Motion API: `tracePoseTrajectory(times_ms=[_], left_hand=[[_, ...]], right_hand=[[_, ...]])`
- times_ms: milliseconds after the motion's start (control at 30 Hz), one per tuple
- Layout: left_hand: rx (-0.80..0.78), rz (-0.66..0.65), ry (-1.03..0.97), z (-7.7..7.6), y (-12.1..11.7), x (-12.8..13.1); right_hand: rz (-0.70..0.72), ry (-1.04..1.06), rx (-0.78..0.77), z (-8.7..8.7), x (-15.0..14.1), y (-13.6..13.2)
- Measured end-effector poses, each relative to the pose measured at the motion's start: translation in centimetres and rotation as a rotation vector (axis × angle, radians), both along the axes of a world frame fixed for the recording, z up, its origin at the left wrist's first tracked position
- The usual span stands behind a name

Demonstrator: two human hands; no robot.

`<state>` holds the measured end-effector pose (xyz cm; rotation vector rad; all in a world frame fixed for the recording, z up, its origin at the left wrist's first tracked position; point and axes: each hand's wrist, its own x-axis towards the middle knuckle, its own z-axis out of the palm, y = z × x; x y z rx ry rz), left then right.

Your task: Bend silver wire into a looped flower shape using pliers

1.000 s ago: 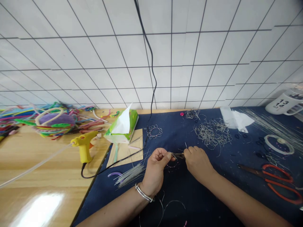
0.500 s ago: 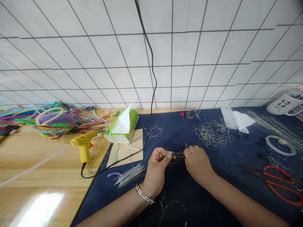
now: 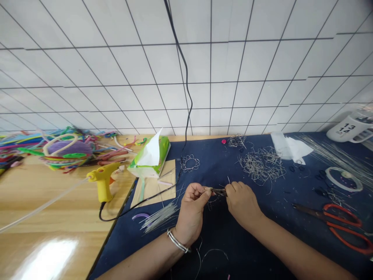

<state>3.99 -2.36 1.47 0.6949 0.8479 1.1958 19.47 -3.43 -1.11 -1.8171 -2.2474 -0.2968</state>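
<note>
Over the dark blue cloth, my left hand (image 3: 192, 210) pinches a thin bent wire piece (image 3: 215, 200) between thumb and fingers; its loops hang just below the fingertips. My right hand (image 3: 242, 202) is wrapped around a pair of dark pliers (image 3: 220, 191), whose jaws point left and meet the wire at my left fingertips. The plier handles are hidden in my right palm. Beyond my hands lies a flower-shaped wire ring (image 3: 190, 163). A bundle of straight cut wires (image 3: 161, 216) rests beside my left wrist.
A yellow glue gun (image 3: 104, 181) and its black cord lie left, near a green tissue pack (image 3: 151, 155). Tangled wire loops (image 3: 259, 163) lie right of centre. Red-handled scissors (image 3: 339, 221) and a white mug (image 3: 349, 127) are at the right; colourful pipe cleaners (image 3: 68, 147) at far left.
Almost nothing differs. My right hand and the pliers have shifted very slightly left and down, while my left hand keeps its pinch on the wire.
</note>
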Motion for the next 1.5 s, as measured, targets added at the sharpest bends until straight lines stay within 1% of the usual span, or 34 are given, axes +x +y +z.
tracePoseTrajectory(times_ms=[100,167,267,333,433,600,733,867,967,1033,1200,1333,1500], left_hand=[[0.001,-0.001,0.007,-0.1,0.1,0.0],[-0.01,-0.023,0.005,-0.2,0.1,-0.2],[-0.041,-0.088,0.009,-0.2,0.4,-0.5],[-0.059,-0.147,0.038,-0.2,0.7,-0.7],[-0.068,-0.236,0.114,-0.1,1.2,-1.1],[-0.011,-0.318,0.214,-0.1,1.9,-1.5],[0.01,-0.448,0.22,0.1,2.1,-1.6],[-0.031,-0.512,0.182,0.1,2.0,-1.6],[-0.067,-0.517,0.146,0.1,1.9,-1.6],[-0.065,-0.511,0.141,0.0,1.8,-1.5],[0.008,-0.445,0.163,0.0,1.4,-1.2],[0.062,-0.376,0.185,-0.1,1.2,-1.0],[0.085,-0.367,0.249,-0.4,1.1,-1.0]], right_hand=[[0.018,0.011,-0.01,-0.2,0.2,0.1],[0.041,0.038,-0.046,-0.2,0.5,0.2],[0.09,0.1,-0.129,-0.2,0.9,0.4],[0.122,0.12,-0.158,0.0,1.2,0.6],[0.153,0.082,-0.124,0.2,1.7,1.0],[0.185,0.017,-0.036,0.8,2.5,1.4],[0.212,0.047,-0.06,1.1,2.7,1.5],[0.239,0.06,-0.076,0.9,2.8,1.6],[0.256,0.069,-0.077,0.6,2.8,1.7],[0.26,0.082,-0.084,0.5,2.7,1.7],[0.239,0.122,-0.096,0.8,2.3,1.4],[0.197,0.114,-0.069,1.2,2.3,1.2],[0.193,0.1,-0.042,1.3,2.2,1.1]])
